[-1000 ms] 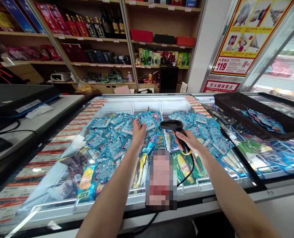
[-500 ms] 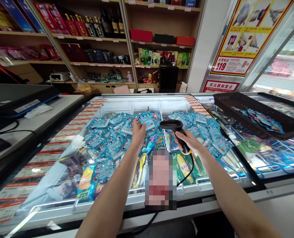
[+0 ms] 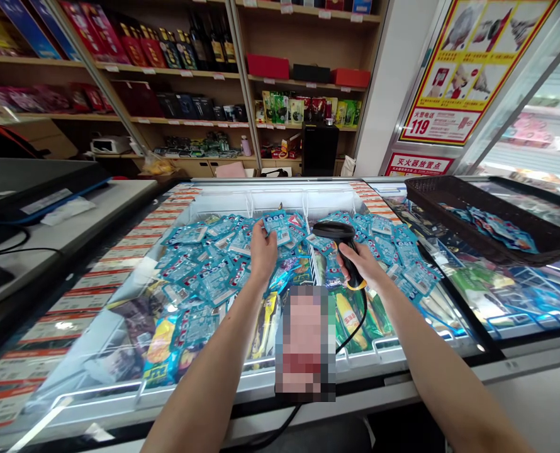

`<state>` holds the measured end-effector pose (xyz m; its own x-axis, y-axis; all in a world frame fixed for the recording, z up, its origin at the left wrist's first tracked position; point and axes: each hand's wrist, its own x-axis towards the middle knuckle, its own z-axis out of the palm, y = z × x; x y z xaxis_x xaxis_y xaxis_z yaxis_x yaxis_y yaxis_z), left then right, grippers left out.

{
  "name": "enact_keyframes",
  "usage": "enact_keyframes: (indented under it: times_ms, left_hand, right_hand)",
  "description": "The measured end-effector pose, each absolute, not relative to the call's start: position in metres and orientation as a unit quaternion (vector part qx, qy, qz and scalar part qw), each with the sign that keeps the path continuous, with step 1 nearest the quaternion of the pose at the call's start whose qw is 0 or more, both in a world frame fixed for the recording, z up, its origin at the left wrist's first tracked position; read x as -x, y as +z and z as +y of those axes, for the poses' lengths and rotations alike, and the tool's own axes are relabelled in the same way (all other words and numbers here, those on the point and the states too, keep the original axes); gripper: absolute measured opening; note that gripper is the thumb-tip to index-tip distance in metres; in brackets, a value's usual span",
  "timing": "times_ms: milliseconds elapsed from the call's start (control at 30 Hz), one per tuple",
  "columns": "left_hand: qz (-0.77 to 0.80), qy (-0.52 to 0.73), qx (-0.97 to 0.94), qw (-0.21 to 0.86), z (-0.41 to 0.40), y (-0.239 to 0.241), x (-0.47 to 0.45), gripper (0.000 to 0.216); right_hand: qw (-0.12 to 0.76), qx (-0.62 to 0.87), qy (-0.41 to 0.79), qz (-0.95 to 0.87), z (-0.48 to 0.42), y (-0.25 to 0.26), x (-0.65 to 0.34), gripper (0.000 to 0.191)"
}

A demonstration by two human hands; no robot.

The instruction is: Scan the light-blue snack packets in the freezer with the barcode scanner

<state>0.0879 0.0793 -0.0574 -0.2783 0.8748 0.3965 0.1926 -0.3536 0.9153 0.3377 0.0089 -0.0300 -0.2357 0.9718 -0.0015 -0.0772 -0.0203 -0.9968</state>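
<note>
My left hand (image 3: 263, 248) pinches a small blue packet (image 3: 278, 228) by its left edge, with the printed side and barcode facing up. My right hand (image 3: 361, 264) is wrapped round the handle of a black barcode scanner (image 3: 335, 231), whose head points left toward the packet with a gap between them. From the scanner's handle a black cable (image 3: 364, 321) curves down. Many similar blue packets (image 3: 216, 277) lie scattered over the glass top of the chest freezer (image 3: 265, 380), on both sides of my hands. Frozen goods show through the glass.
A dark brown basket (image 3: 497, 248) holding several blue packets sits at the right. On the left counter (image 3: 133, 189) rests a black device (image 3: 39, 189). Shelves with bottles (image 3: 214, 47) and boxes stand behind. A pixelated block (image 3: 306, 343) hides something at the freezer's front edge.
My right hand has drawn the scanner slightly to the right, away from the packet. The left hand keeps its hold on the packet in nearly the same spot.
</note>
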Motion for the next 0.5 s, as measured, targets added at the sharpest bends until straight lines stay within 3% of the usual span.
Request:
enact_keyframes:
  times_ms: [133,367,500]
  left_hand:
    - [0.539,0.604,-0.562,0.170,0.078,-0.048,-0.077,0.037]
    - [0.560,0.570,-0.598,0.064,0.076,-0.043,-0.065,0.052]
    - [0.535,0.514,-0.670,0.008,0.072,-0.042,-0.071,0.046]
  right_hand:
    - [0.478,0.433,0.565,-0.515,0.013,-0.032,-0.341,0.051]
    - [0.501,0.440,0.560,-0.492,0.018,-0.032,-0.345,0.055]
    - [0.510,0.441,0.550,-0.493,0.017,-0.030,-0.345,0.053]
